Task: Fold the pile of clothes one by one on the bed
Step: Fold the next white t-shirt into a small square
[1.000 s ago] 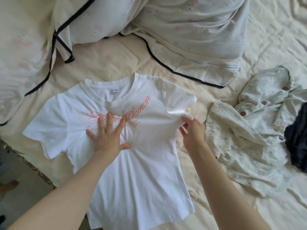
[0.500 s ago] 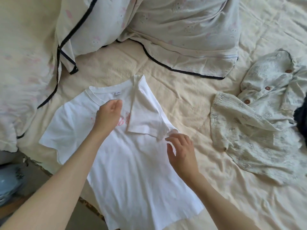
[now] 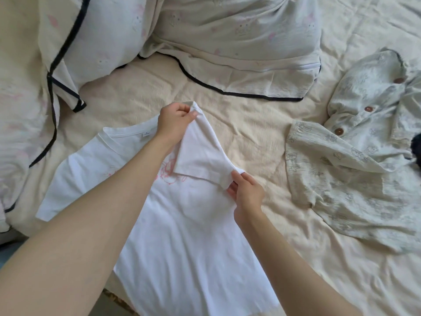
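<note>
A white T-shirt (image 3: 182,236) with pink lettering lies face up on the bed, hem toward me. Its right sleeve and shoulder are folded in over the chest. My left hand (image 3: 175,120) pinches the top corner of that fold near the collar. At the lower end of the fold, my right hand (image 3: 246,192) grips the sleeve edge. A pale printed shirt with brown buttons (image 3: 355,156) lies crumpled to the right, with a dark garment (image 3: 417,149) at the frame's right edge.
Two pillows with black piping (image 3: 227,42) lie at the head of the cream bedsheet (image 3: 250,133). The bed's edge and the floor (image 3: 114,306) show at the lower left, under the T-shirt's hem.
My left hand moved up from the chest print to the fold's top corner and took hold of it. My right hand closed on the folded sleeve's lower end.
</note>
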